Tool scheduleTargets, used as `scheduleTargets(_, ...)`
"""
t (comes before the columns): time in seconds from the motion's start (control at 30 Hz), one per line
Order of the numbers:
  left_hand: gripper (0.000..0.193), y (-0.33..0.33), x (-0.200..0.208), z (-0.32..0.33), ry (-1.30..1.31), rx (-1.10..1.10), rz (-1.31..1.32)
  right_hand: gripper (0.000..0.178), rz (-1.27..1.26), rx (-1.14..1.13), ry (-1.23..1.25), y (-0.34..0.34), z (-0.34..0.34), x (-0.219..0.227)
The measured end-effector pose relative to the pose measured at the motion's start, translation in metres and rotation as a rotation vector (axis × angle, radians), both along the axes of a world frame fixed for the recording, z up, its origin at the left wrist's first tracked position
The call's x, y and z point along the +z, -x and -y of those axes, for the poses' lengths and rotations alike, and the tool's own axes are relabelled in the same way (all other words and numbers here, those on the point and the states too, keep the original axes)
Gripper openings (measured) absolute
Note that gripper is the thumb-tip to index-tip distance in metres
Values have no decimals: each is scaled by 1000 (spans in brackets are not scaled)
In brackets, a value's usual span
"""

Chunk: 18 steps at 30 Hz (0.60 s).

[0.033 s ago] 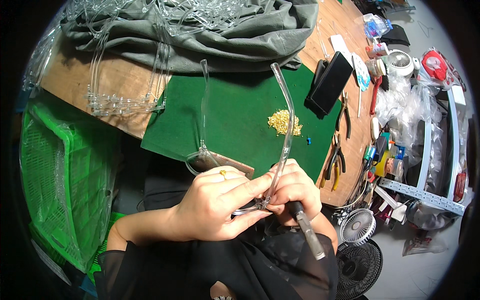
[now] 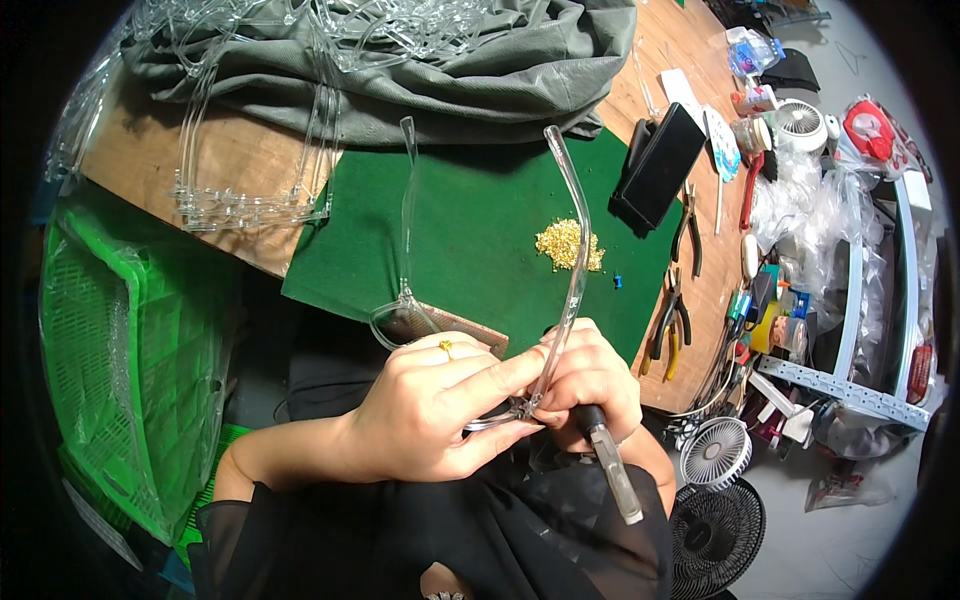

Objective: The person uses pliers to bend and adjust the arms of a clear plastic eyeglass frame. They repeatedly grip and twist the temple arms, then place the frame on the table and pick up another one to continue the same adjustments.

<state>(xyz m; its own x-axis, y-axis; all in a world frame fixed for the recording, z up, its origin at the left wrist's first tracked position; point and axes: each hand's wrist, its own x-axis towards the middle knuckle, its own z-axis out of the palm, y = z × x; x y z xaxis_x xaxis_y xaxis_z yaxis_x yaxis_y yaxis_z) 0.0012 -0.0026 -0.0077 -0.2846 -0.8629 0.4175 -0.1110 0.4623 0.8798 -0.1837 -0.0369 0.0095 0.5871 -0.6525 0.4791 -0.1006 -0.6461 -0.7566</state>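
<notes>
Partly inside the left grip (image 2: 430, 415), partly beyond it, clear eyeglass frame (image 2: 573, 295).

At lower centre, the left hand (image 2: 430, 405) pinches, pointing rightward; beside it, the right hand (image 2: 597, 383) curls tightly. The left forearm (image 2: 290, 455) slants in from lower left, the right forearm (image 2: 652, 465) right of centre.

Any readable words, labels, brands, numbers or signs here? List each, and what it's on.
None legible.
Clear glasses temple: pale marks, too small to read.
Red-and-white container: printing, too blurred to read.
Black fan: faint mark at its hub, too small to read.
</notes>
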Motion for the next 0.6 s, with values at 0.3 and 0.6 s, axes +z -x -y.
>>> scheduleTargets(0.3,51,2,-1,-2,-21,0,-46,17,45,-99,40,-1,-9,-3)
scheduleTargets(0.6,51,1,-2,-2,-45,-13,-45,18,128,-72,-55,-5,-8,-7)
